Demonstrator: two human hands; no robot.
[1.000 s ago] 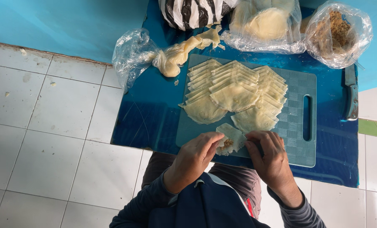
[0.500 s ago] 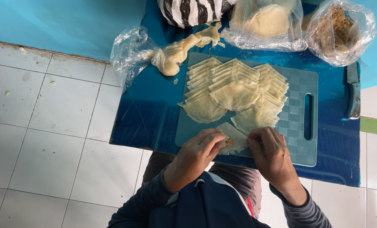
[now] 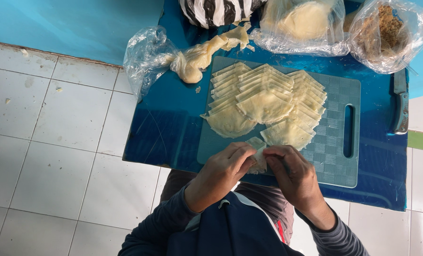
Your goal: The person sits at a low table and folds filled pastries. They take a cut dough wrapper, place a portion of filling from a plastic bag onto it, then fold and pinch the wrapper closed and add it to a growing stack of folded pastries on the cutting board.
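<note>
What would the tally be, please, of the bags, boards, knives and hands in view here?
Clear plastic bags: 3
Striped bag: 1
Cutting board: 1
Knife: 1
Hands: 2, left hand, right hand
Total: 8

Blue table (image 3: pixel 173 123) bears cutting board (image 3: pixel 330 161), knife (image 3: pixel 401 106).

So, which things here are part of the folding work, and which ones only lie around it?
In the work:
- left hand and right hand, both pinching one small wrapper
- cut wrappers fanned on the cutting board

Lying about:
- knife at the table edge
- bag of brown filling
- bag of dough
- dough scraps by a crumpled empty bag
</note>
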